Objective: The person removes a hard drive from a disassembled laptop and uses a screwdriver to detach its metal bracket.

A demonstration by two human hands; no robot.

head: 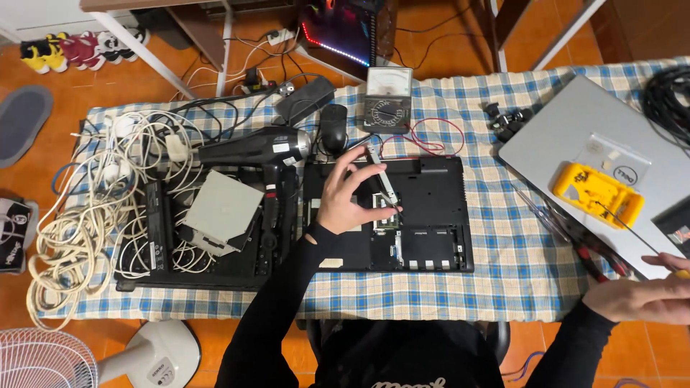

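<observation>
Here the black laptop base (424, 215) lies bottom-up in the middle of the checked tablecloth (517, 244), its compartments uncovered. The left hand (343, 197) rests on it, fingers pinched on a slim metal bracket (382, 176) that stands over the open bay. The right hand (640, 298) hovers off the table's near right edge, closed around a thin screwdriver (625, 224) pointing toward a yellow bit case (598, 194) on a silver laptop (575, 122). A black hairdryer (251, 149), tangled white cables (86, 215) and an analogue meter (387, 100) lie beyond
</observation>
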